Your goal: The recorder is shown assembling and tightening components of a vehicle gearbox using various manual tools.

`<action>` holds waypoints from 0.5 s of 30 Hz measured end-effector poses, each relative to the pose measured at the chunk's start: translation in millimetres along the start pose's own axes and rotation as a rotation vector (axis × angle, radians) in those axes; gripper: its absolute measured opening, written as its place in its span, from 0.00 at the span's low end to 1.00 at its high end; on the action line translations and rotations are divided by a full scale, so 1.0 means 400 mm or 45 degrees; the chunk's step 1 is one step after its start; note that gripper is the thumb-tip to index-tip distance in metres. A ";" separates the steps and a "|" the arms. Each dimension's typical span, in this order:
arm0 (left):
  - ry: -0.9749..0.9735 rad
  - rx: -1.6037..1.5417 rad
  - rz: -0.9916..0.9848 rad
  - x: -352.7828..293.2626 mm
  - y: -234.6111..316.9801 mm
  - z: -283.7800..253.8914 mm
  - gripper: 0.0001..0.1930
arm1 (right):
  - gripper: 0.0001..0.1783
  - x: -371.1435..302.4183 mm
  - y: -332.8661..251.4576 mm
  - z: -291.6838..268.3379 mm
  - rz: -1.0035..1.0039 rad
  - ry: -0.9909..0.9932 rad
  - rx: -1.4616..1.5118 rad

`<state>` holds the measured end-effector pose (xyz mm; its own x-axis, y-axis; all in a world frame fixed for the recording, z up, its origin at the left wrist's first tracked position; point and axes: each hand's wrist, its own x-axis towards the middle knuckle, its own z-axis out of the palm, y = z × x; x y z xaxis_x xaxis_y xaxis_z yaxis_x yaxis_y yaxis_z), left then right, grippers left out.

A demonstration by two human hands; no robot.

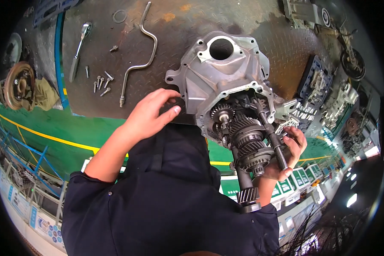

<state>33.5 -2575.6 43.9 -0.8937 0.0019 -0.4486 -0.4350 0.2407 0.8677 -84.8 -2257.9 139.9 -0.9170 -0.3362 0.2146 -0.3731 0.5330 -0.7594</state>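
A grey cast gearbox housing (pixel 200 79) lies on the metal bench top with its large round hole facing up. Out of its near opening sticks a gear cluster (pixel 247 136) of dark toothed wheels on shafts, reaching toward my body. A long dark rod (pixel 271 134) runs along its right side. My left hand (pixel 151 113) is beside the housing's left edge, thumb and fingers apart, fingertips close to the metal; I cannot tell if they touch. My right hand (pixel 293 149) is open to the right of the rod, fingers bent, thumb near the rod's end; part of that hand and wrist is behind the gears.
On the bench (pixel 115 38) lie a ratchet wrench (pixel 79 53), several bolts (pixel 103 83), a bent metal pipe (pixel 151 47) and a flat ring (pixel 119 16). A dark tool case (pixel 313 81) and other castings (pixel 341 100) stand at the right. A rusty drum (pixel 19 85) is at far left.
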 end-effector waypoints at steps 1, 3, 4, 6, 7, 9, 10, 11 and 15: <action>-0.072 -0.004 0.012 -0.003 -0.001 0.001 0.18 | 0.43 0.002 -0.001 -0.002 -0.012 -0.024 -0.015; -0.047 0.061 0.119 -0.001 -0.015 0.019 0.13 | 0.44 0.003 -0.008 -0.005 0.044 -0.016 -0.021; -0.049 0.032 0.118 0.002 -0.025 0.032 0.12 | 0.45 0.004 -0.010 -0.004 0.071 -0.027 0.008; -0.045 -0.016 0.119 0.009 -0.038 0.048 0.10 | 0.45 0.002 -0.002 -0.006 0.081 -0.035 -0.013; -0.032 -0.085 0.043 0.013 -0.038 0.054 0.10 | 0.44 0.000 0.002 -0.007 0.094 -0.034 -0.012; -0.014 -0.168 -0.035 0.007 -0.037 0.063 0.09 | 0.45 0.002 0.001 -0.009 0.120 -0.039 -0.012; 0.039 -0.178 -0.008 0.007 -0.040 0.062 0.09 | 0.45 0.002 0.004 -0.008 0.127 -0.046 -0.014; 0.093 -0.184 0.017 0.006 -0.044 0.062 0.09 | 0.45 0.003 0.006 -0.008 0.135 -0.052 -0.012; 0.098 -0.289 -0.002 -0.010 -0.055 0.091 0.09 | 0.45 0.003 0.001 -0.002 0.209 -0.019 0.078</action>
<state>50.7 -2545.5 18.7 -0.8949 -0.0742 -0.4400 -0.4423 0.0164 0.8967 -86.1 -2257.5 140.3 -0.9625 -0.2605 0.0759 -0.2090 0.5336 -0.8195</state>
